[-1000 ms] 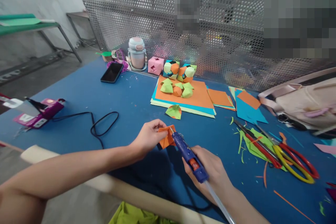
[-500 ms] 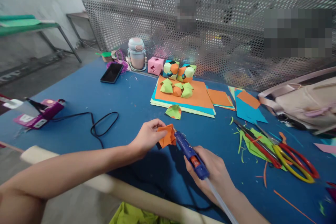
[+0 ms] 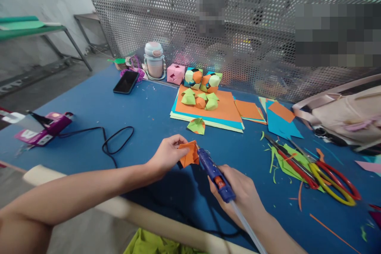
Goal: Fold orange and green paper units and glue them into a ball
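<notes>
Between the fingers of my left hand (image 3: 169, 154) is a folded orange paper piece (image 3: 188, 154), held just above the blue table. My right hand (image 3: 238, 190) is wrapped round a blue glue gun (image 3: 214, 174), with a clear glue stick (image 3: 248, 228) coming out of its back end. The gun's nozzle meets the right edge of the orange paper; whether it touches cannot be made out. Beyond my left hand lies a green folded paper piece (image 3: 196, 126). Several more green and orange folded pieces (image 3: 200, 100) rest on the stacked coloured sheets (image 3: 229, 113).
Scissors (image 3: 333, 182) and a red-handled cutter (image 3: 294, 166) lie among green scraps on the right, near a beige bag (image 3: 348, 115). At the back stand a bottle (image 3: 154, 61) and a pink paper cube (image 3: 175, 74). A phone (image 3: 126, 82) and purple power strip (image 3: 44, 129) are leftward.
Almost nothing differs. The view has shifted very slightly, while both hands keep the same hold on the orange paper and the glue gun.
</notes>
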Action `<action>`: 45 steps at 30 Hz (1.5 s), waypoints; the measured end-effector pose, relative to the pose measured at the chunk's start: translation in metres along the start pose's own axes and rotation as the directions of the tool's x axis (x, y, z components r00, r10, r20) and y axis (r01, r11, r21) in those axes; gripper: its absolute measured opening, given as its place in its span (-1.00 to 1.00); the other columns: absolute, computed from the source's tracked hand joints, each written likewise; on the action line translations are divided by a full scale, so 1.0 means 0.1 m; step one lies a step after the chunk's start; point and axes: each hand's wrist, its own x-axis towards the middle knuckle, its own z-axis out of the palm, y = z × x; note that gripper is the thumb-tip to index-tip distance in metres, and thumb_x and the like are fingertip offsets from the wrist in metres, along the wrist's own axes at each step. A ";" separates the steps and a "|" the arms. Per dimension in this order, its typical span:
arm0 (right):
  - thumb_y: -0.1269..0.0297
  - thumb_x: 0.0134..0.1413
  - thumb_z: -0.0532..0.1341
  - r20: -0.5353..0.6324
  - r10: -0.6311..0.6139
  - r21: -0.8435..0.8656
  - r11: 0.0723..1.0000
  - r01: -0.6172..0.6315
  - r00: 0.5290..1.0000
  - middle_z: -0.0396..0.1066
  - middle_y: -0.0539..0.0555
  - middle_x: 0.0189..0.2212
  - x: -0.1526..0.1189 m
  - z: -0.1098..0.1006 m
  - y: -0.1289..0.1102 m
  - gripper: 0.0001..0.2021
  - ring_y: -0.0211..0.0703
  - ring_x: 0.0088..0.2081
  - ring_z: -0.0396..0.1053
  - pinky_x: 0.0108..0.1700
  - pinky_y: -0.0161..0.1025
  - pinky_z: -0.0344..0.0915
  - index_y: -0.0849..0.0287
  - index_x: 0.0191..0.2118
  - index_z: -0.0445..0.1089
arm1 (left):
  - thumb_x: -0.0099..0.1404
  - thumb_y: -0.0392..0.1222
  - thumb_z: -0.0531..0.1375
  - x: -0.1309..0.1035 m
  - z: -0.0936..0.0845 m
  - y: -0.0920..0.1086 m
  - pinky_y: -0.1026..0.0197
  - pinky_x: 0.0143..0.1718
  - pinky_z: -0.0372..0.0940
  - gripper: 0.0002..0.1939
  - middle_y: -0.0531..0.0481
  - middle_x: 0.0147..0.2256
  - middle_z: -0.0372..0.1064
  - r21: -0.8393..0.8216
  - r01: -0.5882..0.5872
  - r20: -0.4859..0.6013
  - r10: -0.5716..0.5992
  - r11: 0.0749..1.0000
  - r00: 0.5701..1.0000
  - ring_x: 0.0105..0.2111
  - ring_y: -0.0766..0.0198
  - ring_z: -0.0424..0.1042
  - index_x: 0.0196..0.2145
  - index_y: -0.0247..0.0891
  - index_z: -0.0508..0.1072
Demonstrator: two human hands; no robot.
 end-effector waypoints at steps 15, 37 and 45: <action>0.38 0.08 0.08 -0.009 0.038 -0.016 0.999 -0.038 0.999 0.33 0.00 -0.55 0.00 0.00 -0.02 -0.97 -0.23 -0.55 0.29 -0.48 -0.33 0.18 0.16 -0.33 0.24 | -0.08 -0.21 0.23 0.00 -0.01 0.02 0.36 -0.53 0.10 -0.82 0.15 -0.59 0.25 -0.025 0.014 -0.009 -0.014 1.000 1.000 -0.57 0.42 0.24 -0.52 -0.29 0.30; -0.05 0.11 -0.02 0.051 0.556 -0.123 0.828 -0.547 0.830 0.42 0.14 -0.38 0.09 -0.08 0.52 -0.60 0.01 -0.30 0.38 -0.27 -0.13 0.29 0.17 -0.32 0.39 | -0.09 -0.29 0.26 -0.06 -0.07 0.01 0.37 -0.59 0.15 -0.77 0.08 -0.57 0.39 -0.276 0.240 0.153 -0.205 0.931 0.967 -0.56 0.33 0.42 -0.49 -0.25 0.23; 0.03 0.09 0.08 0.063 0.517 -0.038 0.856 -0.515 0.854 0.25 -0.07 -0.65 -0.32 -0.41 0.00 -0.71 -0.26 -0.63 0.23 -0.54 -0.33 0.19 0.10 -0.52 0.23 | -0.12 -0.30 0.27 -0.14 -0.03 0.12 0.34 -0.59 0.16 -0.74 0.03 -0.57 0.41 -0.306 0.255 0.162 -0.213 0.917 0.963 -0.59 0.27 0.43 -0.49 -0.26 0.23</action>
